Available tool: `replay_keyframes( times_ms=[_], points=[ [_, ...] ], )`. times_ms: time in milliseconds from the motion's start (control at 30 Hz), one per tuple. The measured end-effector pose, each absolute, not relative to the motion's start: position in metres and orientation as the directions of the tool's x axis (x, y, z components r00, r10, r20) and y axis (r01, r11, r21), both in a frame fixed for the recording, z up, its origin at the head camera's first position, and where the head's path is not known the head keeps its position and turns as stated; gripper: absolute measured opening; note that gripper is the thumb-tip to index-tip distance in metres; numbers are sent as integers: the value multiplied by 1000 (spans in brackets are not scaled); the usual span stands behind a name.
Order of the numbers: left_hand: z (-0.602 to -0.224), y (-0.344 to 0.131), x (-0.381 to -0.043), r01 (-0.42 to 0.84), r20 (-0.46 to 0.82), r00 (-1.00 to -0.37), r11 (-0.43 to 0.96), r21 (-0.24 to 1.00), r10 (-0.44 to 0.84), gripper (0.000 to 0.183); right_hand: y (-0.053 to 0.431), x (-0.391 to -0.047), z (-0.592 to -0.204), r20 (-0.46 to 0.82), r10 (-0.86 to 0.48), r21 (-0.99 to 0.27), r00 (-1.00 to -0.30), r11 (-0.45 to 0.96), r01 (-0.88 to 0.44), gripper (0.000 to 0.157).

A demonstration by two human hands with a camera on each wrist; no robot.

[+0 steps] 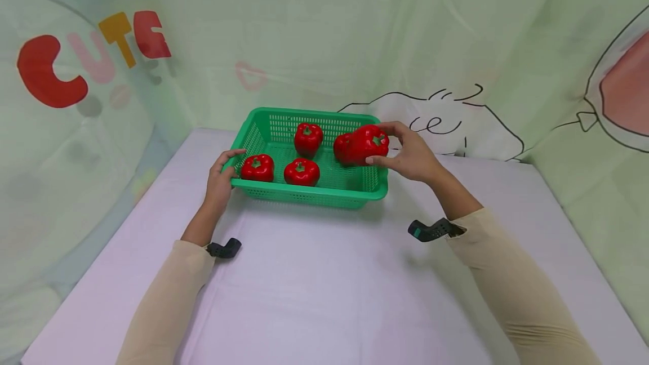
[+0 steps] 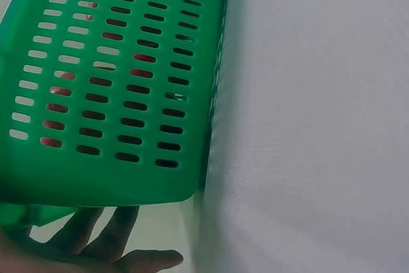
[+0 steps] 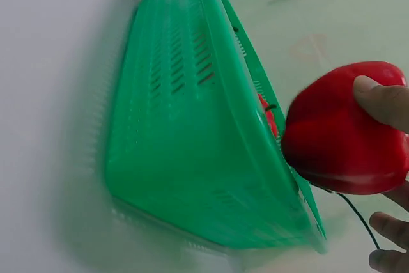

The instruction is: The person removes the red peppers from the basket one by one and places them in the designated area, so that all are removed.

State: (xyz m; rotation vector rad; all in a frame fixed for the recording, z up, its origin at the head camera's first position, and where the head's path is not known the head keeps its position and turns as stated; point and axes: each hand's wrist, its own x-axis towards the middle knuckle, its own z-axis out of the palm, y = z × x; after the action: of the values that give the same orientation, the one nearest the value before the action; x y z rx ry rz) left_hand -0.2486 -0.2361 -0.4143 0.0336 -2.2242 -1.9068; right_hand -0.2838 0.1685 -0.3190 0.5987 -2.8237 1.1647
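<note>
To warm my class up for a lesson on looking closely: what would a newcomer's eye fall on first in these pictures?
Probably the green basket near the far edge of the pale table, with four glossy red peppers sitting inside. Next, the red pepper in the right hand, held above the basket's right end. Then the colourful letters on the backdrop, upper left in the head view.
</note>
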Motion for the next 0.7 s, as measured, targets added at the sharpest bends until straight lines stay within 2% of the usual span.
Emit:
replay_keyframes(
  times_ms=[200,500,700],
  points=[
    [-413,-236,-247,118,142,-978,157,981,-155,60,180,-287,-317,231,-231,-737,-945,593,-325,77],
    [-409,-237,-246,118,141,-979,153,981,-150,60,193,-312,-339,296,119,-760,-948,630,-159,82],
    [-410,-235,-246,116,141,-978,160,980,-155,59,211,-335,-380,210,134,-714,-968,697,-59,84]
  ],
)
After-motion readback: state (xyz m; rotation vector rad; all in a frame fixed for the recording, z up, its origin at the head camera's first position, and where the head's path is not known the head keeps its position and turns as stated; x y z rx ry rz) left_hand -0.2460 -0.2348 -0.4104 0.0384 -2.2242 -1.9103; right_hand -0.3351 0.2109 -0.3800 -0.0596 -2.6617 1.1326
